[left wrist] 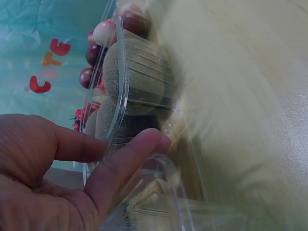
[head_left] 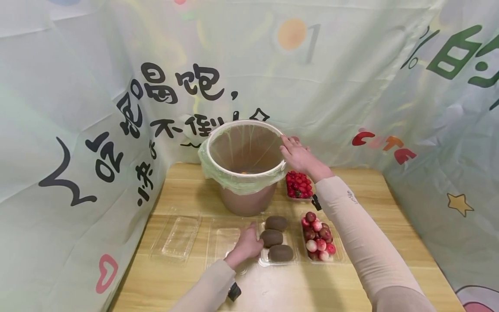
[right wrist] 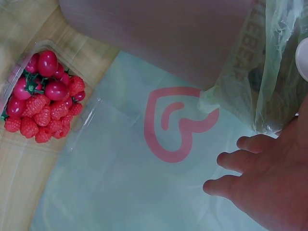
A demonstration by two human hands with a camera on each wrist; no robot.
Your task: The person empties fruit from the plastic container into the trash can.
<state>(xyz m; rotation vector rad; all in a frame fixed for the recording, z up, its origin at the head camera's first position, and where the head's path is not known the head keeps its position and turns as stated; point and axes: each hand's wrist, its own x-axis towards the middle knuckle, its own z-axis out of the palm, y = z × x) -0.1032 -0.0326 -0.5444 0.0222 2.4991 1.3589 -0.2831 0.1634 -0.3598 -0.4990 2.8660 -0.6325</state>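
Note:
My left hand pinches the left edge of a clear plastic tray holding three brown kiwis. In the left wrist view, thumb and forefinger stand at the tray's wall, the kiwis lying behind it. A large brownish bin, lined with a pale green bag, stands at the back. My right hand touches the bin's white rim on the right. Several of its fingers spread loosely outside the bin in the right wrist view; the contact at the rim is partly hidden.
Two clear trays are at the left. Right of the kiwis sits a tray of round red, dark and pale fruits. Behind it is a tray of raspberries and cherry tomatoes. Printed cloth walls the wooden table.

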